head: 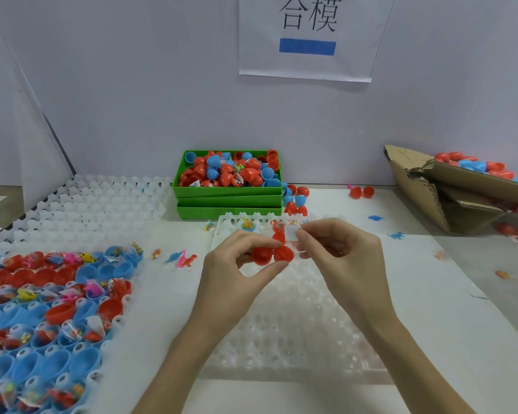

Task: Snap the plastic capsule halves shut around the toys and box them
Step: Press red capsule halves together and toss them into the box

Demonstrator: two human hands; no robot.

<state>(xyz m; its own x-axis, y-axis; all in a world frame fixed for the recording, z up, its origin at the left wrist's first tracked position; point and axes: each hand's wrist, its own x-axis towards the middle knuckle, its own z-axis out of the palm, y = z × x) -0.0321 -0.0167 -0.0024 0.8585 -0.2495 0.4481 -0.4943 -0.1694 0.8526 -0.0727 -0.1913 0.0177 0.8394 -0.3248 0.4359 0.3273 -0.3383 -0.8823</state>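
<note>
Above a clear plastic tray, my left hand pinches an open red capsule, its two halves side by side between thumb and fingers. My right hand pinches a small clear bag with a red toy just above the capsule halves. A green box heaped with red and blue capsules stands at the back centre. At the right, a torn cardboard box holds more red and blue capsules.
On the left, a white tray carries several blue and red capsule halves with bagged toys. Loose toys lie between the trays, and blue ones lie to the right. Loose capsules sit near the back wall.
</note>
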